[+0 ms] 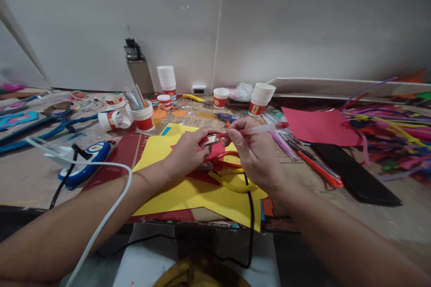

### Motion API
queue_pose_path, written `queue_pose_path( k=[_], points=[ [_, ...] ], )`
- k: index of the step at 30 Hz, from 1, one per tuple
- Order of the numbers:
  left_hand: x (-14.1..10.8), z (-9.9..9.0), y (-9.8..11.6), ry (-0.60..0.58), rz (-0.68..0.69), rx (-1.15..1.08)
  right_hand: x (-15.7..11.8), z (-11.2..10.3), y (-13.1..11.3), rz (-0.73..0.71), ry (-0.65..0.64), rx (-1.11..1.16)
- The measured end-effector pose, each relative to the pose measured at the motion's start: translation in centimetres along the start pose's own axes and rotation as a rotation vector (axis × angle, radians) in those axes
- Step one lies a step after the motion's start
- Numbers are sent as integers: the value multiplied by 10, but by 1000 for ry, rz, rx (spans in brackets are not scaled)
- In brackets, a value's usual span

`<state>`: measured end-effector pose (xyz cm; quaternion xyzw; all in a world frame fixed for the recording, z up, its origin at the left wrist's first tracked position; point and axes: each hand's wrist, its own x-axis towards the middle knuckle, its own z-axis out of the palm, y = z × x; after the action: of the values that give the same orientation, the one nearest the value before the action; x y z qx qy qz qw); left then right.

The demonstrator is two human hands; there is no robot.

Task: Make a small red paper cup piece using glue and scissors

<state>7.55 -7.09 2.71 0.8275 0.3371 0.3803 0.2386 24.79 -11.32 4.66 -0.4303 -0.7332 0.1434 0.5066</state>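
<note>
My left hand [189, 151] pinches a small red and white piece [209, 140], which looks like part of a paper cup, though fingers hide some of it. In my right hand [257, 154] is a pen [264, 128] with a translucent barrel and a red end, its tip pointing left at the piece. Both hands are close together above yellow paper sheets [164, 195] and some red paper. Under my right hand lie scissors with red and yellow handles [232, 181], partly covered. A black cable [251, 224] runs down over the table edge beside them.
Left stand a cup of pencils [140, 116], tipped cups, a blue and white device [85, 161] and a white cable [116, 210]. Cup stacks [261, 97] and a bottle [139, 71] line the wall. Right lie red paper [319, 128], a utility knife [319, 169], a black slab [358, 175] and pipe cleaners.
</note>
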Motion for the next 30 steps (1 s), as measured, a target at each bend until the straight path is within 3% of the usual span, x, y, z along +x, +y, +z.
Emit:
queue_pose_path(
  k=[15, 30],
  points=[
    [1, 0, -1, 6, -4, 34, -1, -2, -4, -43, 8, -92],
    [-1, 1, -2, -60, -37, 66, -4, 3, -6, -96, -19, -97]
  ],
)
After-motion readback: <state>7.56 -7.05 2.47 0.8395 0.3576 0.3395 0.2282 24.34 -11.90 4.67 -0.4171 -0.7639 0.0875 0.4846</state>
